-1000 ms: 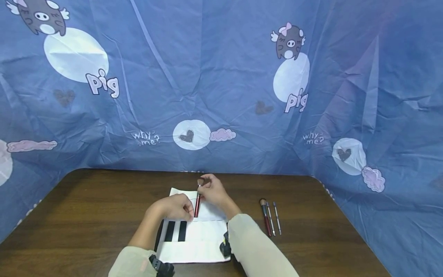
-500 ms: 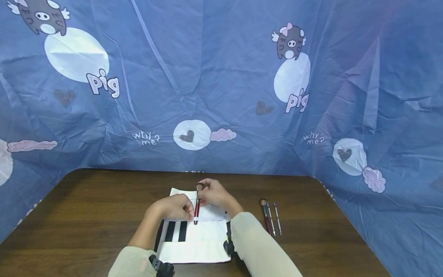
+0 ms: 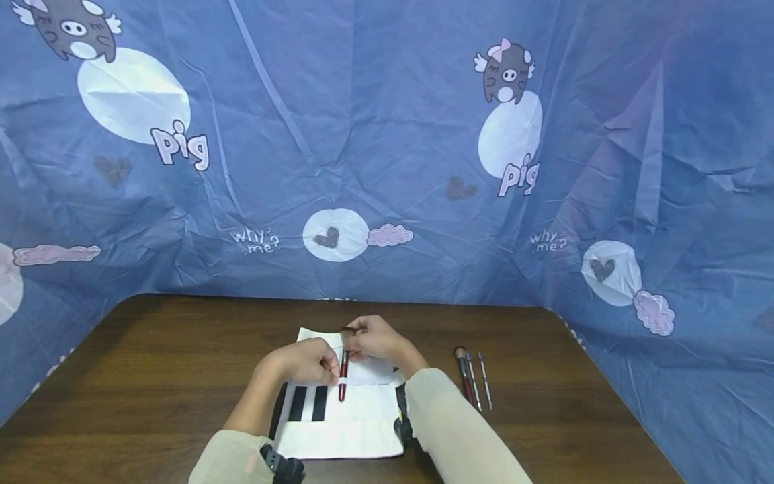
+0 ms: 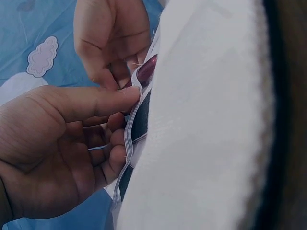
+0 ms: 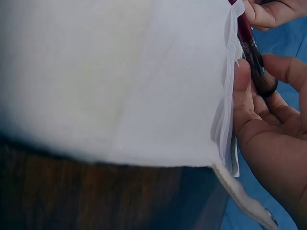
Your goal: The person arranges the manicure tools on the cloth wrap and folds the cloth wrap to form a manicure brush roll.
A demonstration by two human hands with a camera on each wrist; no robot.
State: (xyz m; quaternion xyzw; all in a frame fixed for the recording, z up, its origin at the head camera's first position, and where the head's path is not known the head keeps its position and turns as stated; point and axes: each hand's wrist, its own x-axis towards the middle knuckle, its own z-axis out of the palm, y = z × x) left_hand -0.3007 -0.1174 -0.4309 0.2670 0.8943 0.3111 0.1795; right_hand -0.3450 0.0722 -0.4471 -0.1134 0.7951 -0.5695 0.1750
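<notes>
A white cloth brush roll [image 3: 357,440] lies spread on the table in front of me. My left hand [image 3: 305,363] pinches its elastic band [image 4: 128,143] between thumb and fingers, beside the brush. My right hand [image 3: 376,339] holds a makeup brush [image 3: 343,370] near its bristle end. The brush's dark red handle [image 4: 147,69] passes under the band, and its lower tip shows on the near side. In the right wrist view the brown bristles [image 5: 265,84] lie between thumb and fingers. Two black strips [image 3: 318,403] show on the roll's left part.
To the right on the brown wooden table [image 3: 544,430] lie another makeup brush [image 3: 463,373] and two thin sticks [image 3: 485,381], side by side. A blue printed cloth [image 3: 387,134] hangs behind the table.
My right hand has come slightly nearer, sliding the brush handle down through the elastic band, so its tip now shows below it. The left hand stays in place.
</notes>
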